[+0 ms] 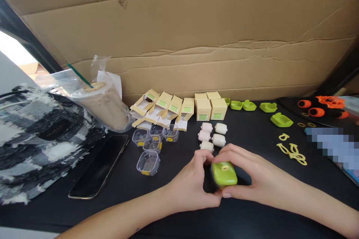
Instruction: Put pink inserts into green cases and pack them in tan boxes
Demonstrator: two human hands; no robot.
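Note:
Both hands meet around a small green rounded case (224, 173) with a yellow ring on its lid, held low over the black table (179, 216). My left hand (193, 186) grips its left side with thumb and fingers. My right hand (252, 179) cups its right side and bottom edge. Just behind the hands lie several small white and pink cushion-like pieces (213, 134). To the left stand several clear plastic cups (148, 162) with yellow tabs.
Small tan cartons (207, 108), some open, line the back by a cardboard wall (196, 37). Green lids (281, 120) and yellow rings (293, 151) lie at right, orange parts (322, 106) farther right. A phone (99, 166), bagged drink (103, 104) and fuzzy bag (36, 145) are left.

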